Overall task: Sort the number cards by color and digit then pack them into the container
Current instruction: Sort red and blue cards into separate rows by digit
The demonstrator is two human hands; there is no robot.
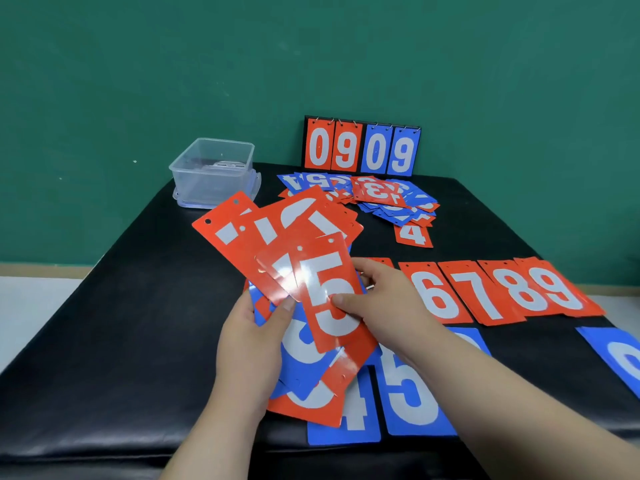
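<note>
My left hand (pixel 254 327) grips a fanned bunch of red cards (pixel 263 237) above the table. My right hand (pixel 377 299) pinches a red 5 card (pixel 325 289) at the front of that fan. Under the hands lie mixed red and blue cards (pixel 311 386), with blue 4 (pixel 353 417) and blue 5 (pixel 412 389) cards flat beside them. Red 6 (pixel 436 296), 7 (pixel 481 292), 8 (pixel 519 289) and 9 (pixel 561 289) cards lie in a row to the right. A clear plastic container (pixel 214 171) stands at the back left.
An unsorted heap of red and blue cards (pixel 377 195) lies at the back, with a lone red 4 (pixel 414 235) in front of it. A scoreboard stand (pixel 362 147) showing 09 09 leans on the green wall. Another blue card (pixel 620 355) lies at the right edge.
</note>
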